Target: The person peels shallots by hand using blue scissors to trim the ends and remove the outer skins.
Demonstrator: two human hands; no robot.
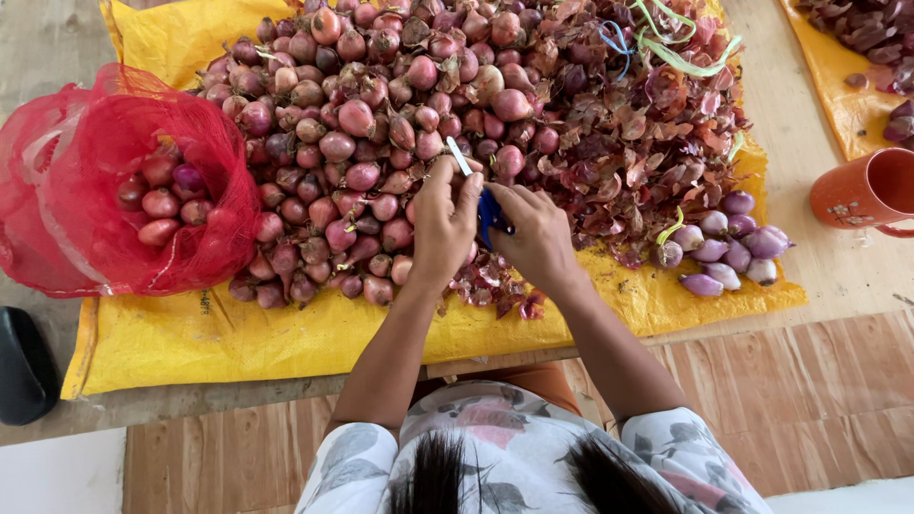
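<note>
At frame centre your left hand [444, 221] pinches a small, firm, papery-skinned shallot (mostly hidden) while your right hand [536, 235] clasps the blue-handled knife [473, 187]; grip the slippery bulb's sides.

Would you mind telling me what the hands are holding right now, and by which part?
The right hand grips a small knife by its blue handle, pale blade pointing up. The left hand closes beside the blade; whether it holds a shallot cannot be told.
</note>
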